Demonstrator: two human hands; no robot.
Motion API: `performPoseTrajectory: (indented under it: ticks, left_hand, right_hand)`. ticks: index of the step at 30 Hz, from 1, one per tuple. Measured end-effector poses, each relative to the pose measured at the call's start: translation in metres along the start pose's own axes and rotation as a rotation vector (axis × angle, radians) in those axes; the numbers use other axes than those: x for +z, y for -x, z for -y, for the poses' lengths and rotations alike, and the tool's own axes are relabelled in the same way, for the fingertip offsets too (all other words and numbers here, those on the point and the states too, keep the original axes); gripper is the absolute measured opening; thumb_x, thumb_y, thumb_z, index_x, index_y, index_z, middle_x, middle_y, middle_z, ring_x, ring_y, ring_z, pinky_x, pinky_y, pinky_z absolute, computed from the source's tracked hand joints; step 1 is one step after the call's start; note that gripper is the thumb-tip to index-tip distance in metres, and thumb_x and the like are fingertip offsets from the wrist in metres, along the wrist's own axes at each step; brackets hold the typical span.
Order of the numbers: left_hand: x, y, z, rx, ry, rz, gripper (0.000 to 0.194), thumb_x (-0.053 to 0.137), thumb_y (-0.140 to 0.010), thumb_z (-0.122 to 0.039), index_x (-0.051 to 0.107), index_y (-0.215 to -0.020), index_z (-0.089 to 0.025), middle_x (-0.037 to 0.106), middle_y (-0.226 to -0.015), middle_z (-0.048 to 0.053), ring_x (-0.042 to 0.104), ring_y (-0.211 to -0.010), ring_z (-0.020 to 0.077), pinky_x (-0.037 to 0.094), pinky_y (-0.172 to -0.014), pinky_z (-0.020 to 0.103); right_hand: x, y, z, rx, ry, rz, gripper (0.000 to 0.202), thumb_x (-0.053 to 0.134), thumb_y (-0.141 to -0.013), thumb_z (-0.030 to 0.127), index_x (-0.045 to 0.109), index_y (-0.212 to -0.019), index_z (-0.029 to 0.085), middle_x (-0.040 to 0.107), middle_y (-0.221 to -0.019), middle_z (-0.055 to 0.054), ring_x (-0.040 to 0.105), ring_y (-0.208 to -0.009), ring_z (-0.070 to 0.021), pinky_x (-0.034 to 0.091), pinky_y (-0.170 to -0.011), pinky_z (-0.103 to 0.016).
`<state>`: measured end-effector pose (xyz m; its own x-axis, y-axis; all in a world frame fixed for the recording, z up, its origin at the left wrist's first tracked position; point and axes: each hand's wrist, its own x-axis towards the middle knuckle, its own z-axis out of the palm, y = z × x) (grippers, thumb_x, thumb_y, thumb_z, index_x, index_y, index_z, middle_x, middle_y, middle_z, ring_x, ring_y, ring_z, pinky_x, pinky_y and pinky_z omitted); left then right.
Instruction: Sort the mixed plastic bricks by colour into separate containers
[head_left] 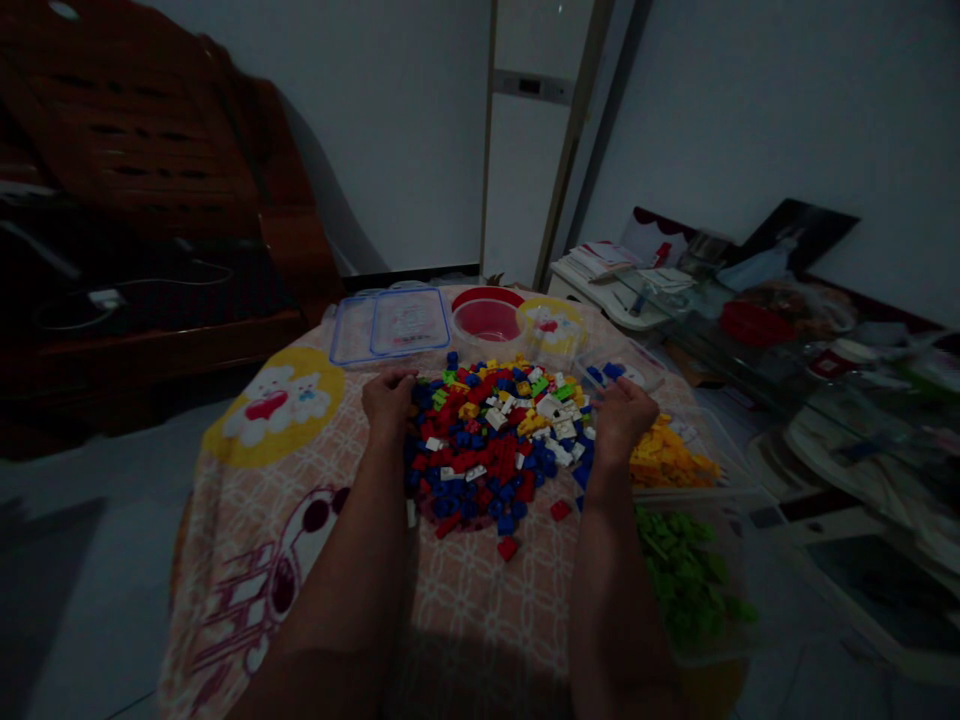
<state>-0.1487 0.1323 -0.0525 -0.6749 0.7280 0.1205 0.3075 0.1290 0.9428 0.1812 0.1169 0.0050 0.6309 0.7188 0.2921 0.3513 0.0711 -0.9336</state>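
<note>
A heap of mixed building bricks (pixel 495 430) in red, blue, white, yellow and some green covers the middle of the table. My left hand (pixel 388 402) is at the heap's left edge with its fingers curled together; whatever is in them is hidden. My right hand (pixel 624 415) is over the heap's right side, fingers pinched, and what they hold cannot be made out. Just beyond it, a clear container (pixel 641 375) has a few blue bricks (pixel 606 371) inside. Yellow bricks (pixel 671 457) fill a clear box beside my right wrist. Green bricks (pixel 686 570) lie in a nearer box.
Blue-edged clear lids (pixel 390 325) and a red-pink bowl (pixel 489 316) sit at the table's far side. Loose red bricks (pixel 508 548) lie on the patterned tablecloth (pixel 480 620) near me. A wooden bench (pixel 150 200) is at left, a cluttered glass table (pixel 825 390) at right.
</note>
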Motion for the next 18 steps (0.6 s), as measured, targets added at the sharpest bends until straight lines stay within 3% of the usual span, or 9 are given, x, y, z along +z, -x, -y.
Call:
performPoseTrajectory:
  ticks: [3,7,10,13,18]
  left_hand:
    - [0.0,0.0,0.0,0.008,0.005,0.009,0.028,0.066,-0.071,-0.026,0.081,-0.092,-0.015,0.078,-0.085,0.005,0.069,-0.083,0.0218,0.053,-0.076,0.029]
    - [0.0,0.0,0.0,-0.005,0.005,0.014,0.03,0.065,-0.071,-0.027,0.081,-0.093,-0.015,0.078,-0.085,0.006,0.07,-0.083,0.0225,0.053,-0.076,0.03]
    - [0.0,0.001,-0.001,-0.006,0.027,0.022,0.03,0.064,-0.07,-0.027,0.081,-0.093,-0.015,0.078,-0.087,0.006,0.07,-0.085,0.0228,0.053,-0.076,0.03]
    - [0.001,0.001,-0.003,-0.013,0.042,0.015,0.03,0.064,-0.07,-0.026,0.081,-0.092,-0.016,0.078,-0.086,0.006,0.07,-0.085,0.0229,0.053,-0.075,0.03]
    - [0.0,0.002,-0.004,-0.017,0.034,0.005,0.028,0.065,-0.069,-0.025,0.081,-0.09,-0.016,0.077,-0.08,0.005,0.07,-0.081,0.0224,0.054,-0.074,0.03]
  right_hand:
    - [0.005,-0.003,-0.007,0.056,-0.118,-0.062,0.048,0.05,-0.077,0.02,0.07,-0.117,0.005,0.075,-0.107,-0.018,0.074,-0.091,-0.0242,0.061,-0.076,-0.035]
    - [0.007,-0.002,-0.001,0.025,-0.086,0.052,0.041,0.055,-0.075,0.028,0.075,-0.104,0.007,0.076,-0.089,-0.012,0.072,-0.078,-0.0218,0.061,-0.071,-0.033]
    - [0.01,0.009,0.016,0.036,-0.065,0.246,0.036,0.059,-0.075,0.034,0.077,-0.094,0.01,0.073,-0.074,-0.006,0.065,-0.057,-0.0172,0.055,-0.054,-0.027]
    - [0.015,0.027,0.039,-0.001,-0.03,0.528,0.027,0.061,-0.077,0.032,0.078,-0.087,0.013,0.07,-0.065,-0.002,0.061,-0.051,-0.0145,0.049,-0.049,-0.023]
    - [0.026,0.061,0.072,-0.304,0.268,0.989,0.014,0.068,-0.08,0.021,0.08,-0.078,0.015,0.074,-0.068,-0.002,0.068,-0.066,-0.0146,0.047,-0.062,-0.022]
